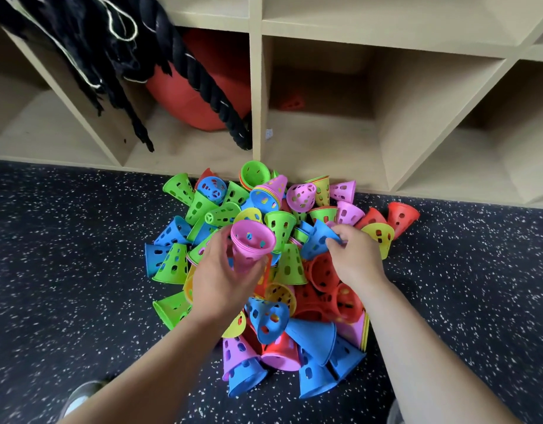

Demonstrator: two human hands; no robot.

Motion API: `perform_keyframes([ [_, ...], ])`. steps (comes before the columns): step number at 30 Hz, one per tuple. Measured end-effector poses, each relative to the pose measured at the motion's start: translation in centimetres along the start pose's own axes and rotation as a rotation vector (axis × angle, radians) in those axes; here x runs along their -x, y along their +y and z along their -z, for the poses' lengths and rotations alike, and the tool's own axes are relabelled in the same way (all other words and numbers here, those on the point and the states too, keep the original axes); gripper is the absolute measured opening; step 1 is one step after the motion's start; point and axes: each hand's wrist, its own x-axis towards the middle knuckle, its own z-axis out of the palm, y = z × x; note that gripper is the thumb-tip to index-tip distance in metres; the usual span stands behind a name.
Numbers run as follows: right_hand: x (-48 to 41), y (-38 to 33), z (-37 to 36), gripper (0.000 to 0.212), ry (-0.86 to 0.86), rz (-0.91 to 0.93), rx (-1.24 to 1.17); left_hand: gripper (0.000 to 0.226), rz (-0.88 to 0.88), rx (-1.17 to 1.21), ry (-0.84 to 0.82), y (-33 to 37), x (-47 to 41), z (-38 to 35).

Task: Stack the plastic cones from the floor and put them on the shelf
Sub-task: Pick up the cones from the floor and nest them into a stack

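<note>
Head view: a wooden cubby shelf stands along the back, on a dark speckled floor. One cubby holds a red ball with a black rope hanging across it. A pile of green, blue, pink, yellow and red cones lies on the floor against the shelf. Over it, the left hand curls round a pink stack, wide end up. The right hand pinches a blue cone lying in the pile.

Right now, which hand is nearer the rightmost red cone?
Right. The right hand, pinching a blue cone, is left of the red cone; the left hand, gripping pink cones, is farther left.
</note>
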Motion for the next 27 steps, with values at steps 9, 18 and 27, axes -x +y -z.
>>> perform_keyframes([
  [9,1.9,-7.0,1.1,0.015,0.334,0.399,-0.366,0.066,-0.037,-0.035,0.001,0.0,-1.4,0.3],
  [18,3.7,-8.8,1.1,0.023,0.162,0.449,-0.368,0.068,-0.069,0.030,0.025,0.3,-1.0,0.8],
  [27,0.5,-0.2,1.5,0.032,0.039,-0.014,0.071,0.058,-0.110,0.081,0.031,-0.2,-0.5,0.3],
])
